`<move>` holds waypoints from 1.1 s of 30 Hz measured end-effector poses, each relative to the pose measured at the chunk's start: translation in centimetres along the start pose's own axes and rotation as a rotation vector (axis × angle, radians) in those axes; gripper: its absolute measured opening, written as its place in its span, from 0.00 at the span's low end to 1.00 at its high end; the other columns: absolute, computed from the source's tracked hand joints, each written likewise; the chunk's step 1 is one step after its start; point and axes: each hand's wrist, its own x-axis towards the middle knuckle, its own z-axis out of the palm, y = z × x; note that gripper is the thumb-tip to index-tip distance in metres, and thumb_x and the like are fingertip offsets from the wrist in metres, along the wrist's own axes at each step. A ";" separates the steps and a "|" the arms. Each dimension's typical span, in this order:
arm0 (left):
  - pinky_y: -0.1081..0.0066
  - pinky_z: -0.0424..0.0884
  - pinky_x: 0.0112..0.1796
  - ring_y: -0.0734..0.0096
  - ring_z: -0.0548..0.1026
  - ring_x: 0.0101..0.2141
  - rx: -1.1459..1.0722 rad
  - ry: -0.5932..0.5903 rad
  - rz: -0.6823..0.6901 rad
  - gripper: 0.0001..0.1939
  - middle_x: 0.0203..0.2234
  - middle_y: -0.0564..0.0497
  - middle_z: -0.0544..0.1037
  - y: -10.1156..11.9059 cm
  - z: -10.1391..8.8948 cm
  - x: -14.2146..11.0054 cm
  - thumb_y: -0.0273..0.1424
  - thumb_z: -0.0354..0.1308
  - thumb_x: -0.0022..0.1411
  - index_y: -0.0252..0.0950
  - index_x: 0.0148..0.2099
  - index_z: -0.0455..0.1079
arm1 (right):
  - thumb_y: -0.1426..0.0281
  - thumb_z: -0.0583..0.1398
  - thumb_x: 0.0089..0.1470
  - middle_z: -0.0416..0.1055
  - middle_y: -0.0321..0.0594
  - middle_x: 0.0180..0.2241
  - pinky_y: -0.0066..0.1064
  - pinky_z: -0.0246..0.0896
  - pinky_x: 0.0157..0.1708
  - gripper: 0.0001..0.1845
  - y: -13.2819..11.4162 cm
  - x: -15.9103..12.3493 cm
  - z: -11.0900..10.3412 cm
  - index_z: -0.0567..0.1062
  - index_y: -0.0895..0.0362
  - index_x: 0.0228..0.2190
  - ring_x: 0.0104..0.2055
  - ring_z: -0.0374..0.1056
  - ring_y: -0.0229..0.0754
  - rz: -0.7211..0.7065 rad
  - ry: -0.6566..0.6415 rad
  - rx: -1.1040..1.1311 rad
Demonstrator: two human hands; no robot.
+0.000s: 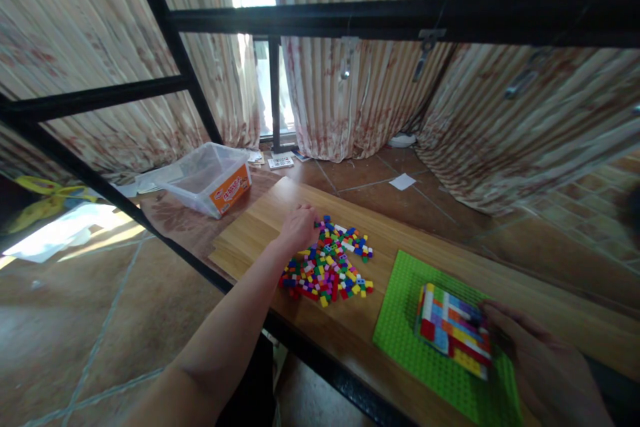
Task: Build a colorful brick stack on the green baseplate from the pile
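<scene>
My left hand (299,227) reaches out to the far edge of a heap of small coloured bricks (330,263) on the wooden table (260,223). Its fingers are curled down onto the bricks; what they pinch is hidden. My right hand (537,363) rests at the near right, fingers bent against the side of a multicoloured brick block (453,328) that stands on a green baseplate (410,353).
A clear plastic box (207,177) with an orange label sits on the floor past the table's left end. Black metal frame bars (350,17) cross the view above. Striped curtains hang behind, with papers and a white sheet (403,181) on the tiled floor.
</scene>
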 end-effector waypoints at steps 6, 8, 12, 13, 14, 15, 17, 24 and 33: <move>0.64 0.68 0.43 0.60 0.74 0.39 -0.046 -0.015 -0.032 0.08 0.29 0.48 0.78 0.7 -0.5 -0.2 0.24 0.56 0.53 0.37 0.35 0.74 | 0.68 0.71 0.28 0.76 0.36 0.26 0.16 0.68 0.21 0.15 -0.6 -0.1 0.3 0.80 0.56 0.25 0.24 0.69 0.33 0.165 0.057 0.054; 0.64 0.69 0.42 0.61 0.75 0.37 -0.113 0.023 -0.032 0.08 0.30 0.48 0.78 0.6 -0.8 -0.1 0.25 0.57 0.52 0.37 0.36 0.74 | 0.68 0.71 0.27 0.76 0.36 0.27 0.17 0.68 0.21 0.15 -1.1 -0.3 0.5 0.80 0.56 0.25 0.24 0.69 0.33 0.158 0.054 0.062; 0.69 0.70 0.37 0.68 0.75 0.33 -0.575 0.067 -0.046 0.09 0.30 0.49 0.78 1.4 -1.1 -0.3 0.25 0.58 0.52 0.34 0.38 0.74 | 0.64 0.70 0.32 0.76 0.36 0.25 0.21 0.65 0.19 0.16 -2.6 -1.6 1.8 0.80 0.57 0.28 0.23 0.68 0.34 0.028 0.173 -0.051; 0.70 0.70 0.37 0.70 0.74 0.32 -0.752 0.052 -0.048 0.09 0.30 0.50 0.78 2.1 -1.0 -0.5 0.26 0.58 0.52 0.33 0.37 0.74 | 0.63 0.70 0.34 0.76 0.36 0.26 0.22 0.66 0.20 0.17 -3.0 -2.2 2.3 0.80 0.57 0.30 0.23 0.68 0.35 -0.023 0.198 -0.093; 0.71 0.70 0.37 0.71 0.74 0.31 -0.933 0.021 -0.048 0.07 0.29 0.50 0.78 3.0 -0.9 -0.8 0.28 0.59 0.53 0.32 0.36 0.74 | 0.62 0.69 0.36 0.77 0.37 0.28 0.24 0.67 0.23 0.17 -3.5 -2.7 2.9 0.80 0.57 0.31 0.25 0.69 0.36 -0.076 0.194 -0.091; 0.71 0.70 0.37 0.72 0.74 0.31 -1.091 -0.013 -0.044 0.07 0.29 0.50 0.78 4.2 -0.8 -1.2 0.29 0.60 0.52 0.32 0.35 0.74 | 0.61 0.69 0.39 0.77 0.37 0.29 0.25 0.68 0.25 0.17 -3.9 -3.3 3.6 0.80 0.57 0.32 0.26 0.70 0.37 -0.116 0.161 -0.079; 0.72 0.70 0.37 0.74 0.74 0.30 -1.311 -0.147 -0.039 0.09 0.29 0.50 0.78 6.7 -0.5 -2.3 0.31 0.62 0.52 0.32 0.36 0.74 | 0.59 0.67 0.43 0.76 0.38 0.28 0.27 0.67 0.27 0.16 -4.5 -4.6 5.1 0.80 0.56 0.31 0.27 0.70 0.37 -0.128 0.003 -0.039; 0.75 0.69 0.34 0.77 0.72 0.29 -1.550 -0.438 -0.043 0.10 0.27 0.53 0.76 13.0 -0.6 -5.6 0.33 0.64 0.51 0.32 0.34 0.73 | 0.61 0.66 0.45 0.76 0.37 0.30 0.31 0.66 0.36 0.14 -5.1 -7.0 10.1 0.79 0.54 0.34 0.32 0.69 0.38 -0.204 -0.313 0.069; 0.76 0.66 0.27 0.79 0.68 0.24 -1.445 -0.430 -0.051 0.11 0.23 0.55 0.71 13.5 0.6 -6.1 0.36 0.63 0.52 0.32 0.32 0.70 | 0.63 0.65 0.45 0.76 0.37 0.26 0.32 0.65 0.32 0.08 -4.2 -7.3 11.3 0.77 0.55 0.27 0.29 0.69 0.38 -0.218 -0.205 0.118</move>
